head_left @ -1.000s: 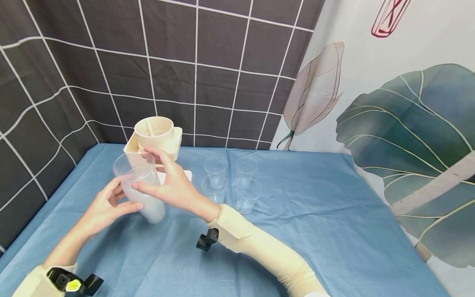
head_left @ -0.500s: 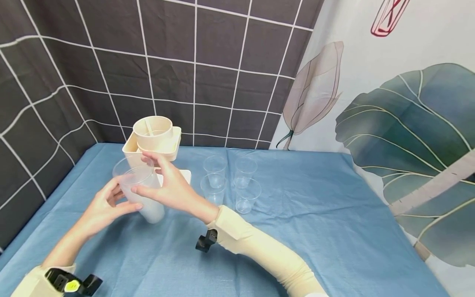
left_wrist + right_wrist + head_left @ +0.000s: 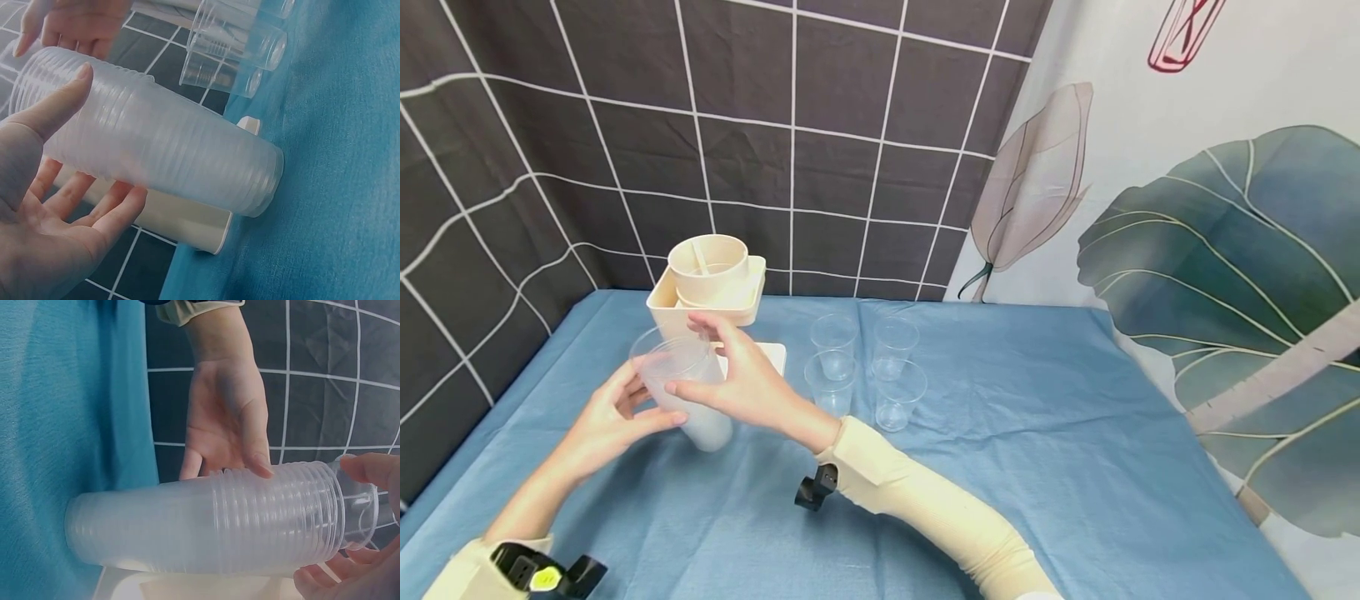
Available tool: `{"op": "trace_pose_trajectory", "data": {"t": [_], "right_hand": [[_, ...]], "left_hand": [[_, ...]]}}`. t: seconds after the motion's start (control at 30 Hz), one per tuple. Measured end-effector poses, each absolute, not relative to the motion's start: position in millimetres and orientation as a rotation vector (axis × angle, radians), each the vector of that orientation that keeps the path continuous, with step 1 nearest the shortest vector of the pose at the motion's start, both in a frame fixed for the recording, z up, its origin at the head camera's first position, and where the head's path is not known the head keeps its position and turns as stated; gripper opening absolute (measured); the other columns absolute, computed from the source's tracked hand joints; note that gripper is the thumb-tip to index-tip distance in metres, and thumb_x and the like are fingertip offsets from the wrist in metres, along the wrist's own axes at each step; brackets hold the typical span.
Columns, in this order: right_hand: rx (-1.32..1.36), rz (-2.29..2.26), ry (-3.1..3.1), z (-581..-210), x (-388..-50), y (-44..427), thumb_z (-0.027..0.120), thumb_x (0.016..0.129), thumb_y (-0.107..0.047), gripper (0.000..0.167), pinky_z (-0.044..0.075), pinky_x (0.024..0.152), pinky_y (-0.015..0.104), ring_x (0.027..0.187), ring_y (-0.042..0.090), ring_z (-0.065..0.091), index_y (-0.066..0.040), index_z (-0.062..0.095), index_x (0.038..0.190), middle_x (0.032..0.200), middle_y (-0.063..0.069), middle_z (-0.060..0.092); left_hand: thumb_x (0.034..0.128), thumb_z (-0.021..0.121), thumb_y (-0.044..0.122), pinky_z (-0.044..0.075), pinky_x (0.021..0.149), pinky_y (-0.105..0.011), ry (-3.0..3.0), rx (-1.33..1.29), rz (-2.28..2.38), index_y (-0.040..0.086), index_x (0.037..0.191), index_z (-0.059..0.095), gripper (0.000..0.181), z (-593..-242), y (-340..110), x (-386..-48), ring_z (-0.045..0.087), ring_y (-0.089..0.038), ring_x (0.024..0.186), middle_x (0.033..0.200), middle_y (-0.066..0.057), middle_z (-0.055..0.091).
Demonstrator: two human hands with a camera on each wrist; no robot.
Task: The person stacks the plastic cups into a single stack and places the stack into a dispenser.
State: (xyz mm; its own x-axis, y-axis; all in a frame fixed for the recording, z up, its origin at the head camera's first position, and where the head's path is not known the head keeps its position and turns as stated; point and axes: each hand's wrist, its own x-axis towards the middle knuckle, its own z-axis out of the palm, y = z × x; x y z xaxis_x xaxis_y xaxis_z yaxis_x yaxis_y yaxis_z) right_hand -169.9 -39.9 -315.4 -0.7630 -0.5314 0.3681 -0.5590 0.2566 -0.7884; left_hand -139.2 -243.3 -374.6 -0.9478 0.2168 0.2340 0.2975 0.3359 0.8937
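A tall stack of nested clear plastic cups leans over the cloth at the left. My left hand grips its side, with the thumb on one side and curled fingers opposite in the left wrist view. At the upper end, my right hand holds the top cup, its thumb and fingers on opposite sides near the rim. In the right wrist view that cup sticks out beyond the other rims, its lower part still inside the stack.
Several separate clear cups stand upright in two rows right of my hands. Behind the stack are a cream tray and a round divided container, with a white flat piece nearby. Blue cloth covers the table; a dark grid-patterned curtain hangs behind.
My right fingertips and the top cup's rim have shifted slightly downward in the head view. The left hand and the stack stay nearly where they were.
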Motion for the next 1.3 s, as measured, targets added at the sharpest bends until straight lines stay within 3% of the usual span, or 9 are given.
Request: {"op": "trace_pose_trajectory", "data": {"t": [0.6, 1.3], "right_hand": [[0.988, 1.52, -2.586, -318.0, -170.2, -41.1, 0.07, 0.087, -0.03, 0.067, 0.039, 0.103, 0.013, 0.129, 0.005, 0.047, -0.009, 0.04, 0.143, 0.145, 0.001, 0.047], [0.966, 1.462, -2.679, -318.2, -170.5, -39.3, 0.069, 0.087, -0.035, 0.069, 0.041, 0.102, 0.016, 0.125, 0.007, 0.049, -0.01, 0.039, 0.144, 0.146, -0.001, 0.045]], "left_hand": [[0.0845, 0.072, 0.007, 0.046, 0.082, -0.004, -2.574, -0.45, -1.64, 0.013, 0.148, 0.028, 0.077, -374.2, -243.6, -139.6, 0.047, 0.016, 0.107, 0.123, 0.027, 0.046], [0.0833, 0.072, 0.003, 0.047, 0.082, -0.005, -2.536, -0.478, -1.652, 0.014, 0.143, 0.035, 0.071, -374.3, -242.9, -139.2, 0.05, 0.015, 0.107, 0.122, 0.027, 0.049]]}}
